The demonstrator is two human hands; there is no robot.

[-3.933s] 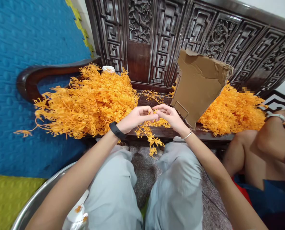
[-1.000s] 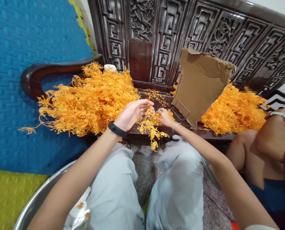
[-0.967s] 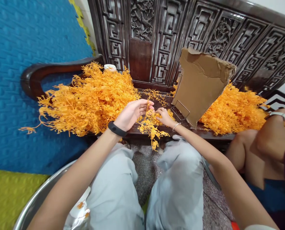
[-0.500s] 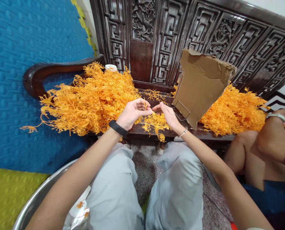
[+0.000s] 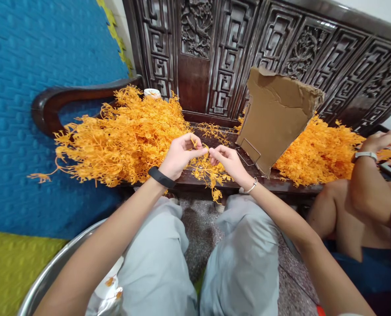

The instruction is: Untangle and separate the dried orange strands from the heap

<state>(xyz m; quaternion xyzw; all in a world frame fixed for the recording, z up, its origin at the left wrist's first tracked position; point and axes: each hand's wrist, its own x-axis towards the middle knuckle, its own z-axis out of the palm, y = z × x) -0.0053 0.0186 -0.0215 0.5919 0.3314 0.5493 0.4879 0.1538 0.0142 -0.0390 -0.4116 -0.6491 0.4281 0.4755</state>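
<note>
My left hand (image 5: 184, 153), with a black band at its wrist, pinches a thin orange branching strand (image 5: 195, 143) between thumb and fingers. Close against its fingertips, my right hand (image 5: 228, 160) is closed in a pinch at the same strand, a thin bracelet on its wrist. Below both hands hangs a loose orange tangle (image 5: 211, 173), reaching over the front edge of the dark wooden bench (image 5: 188, 179). A large heap of orange branching strands (image 5: 132, 136) lies just left of my left hand. How the strand runs between the fingertips is too small to tell.
An upright cardboard piece (image 5: 277, 114) with a wire stand (image 5: 251, 151) separates a second orange heap (image 5: 320, 151). A co-worker's hand (image 5: 379, 141) is at the far right. A metal basin (image 5: 57, 263) sits at lower left, and a white roll (image 5: 152, 93) behind the left heap.
My right hand's fingers have closed from nearly straight into a pinch, meeting my left fingertips. The hanging tangle has shifted slightly left and down. The co-worker's hand has risen and moved left.
</note>
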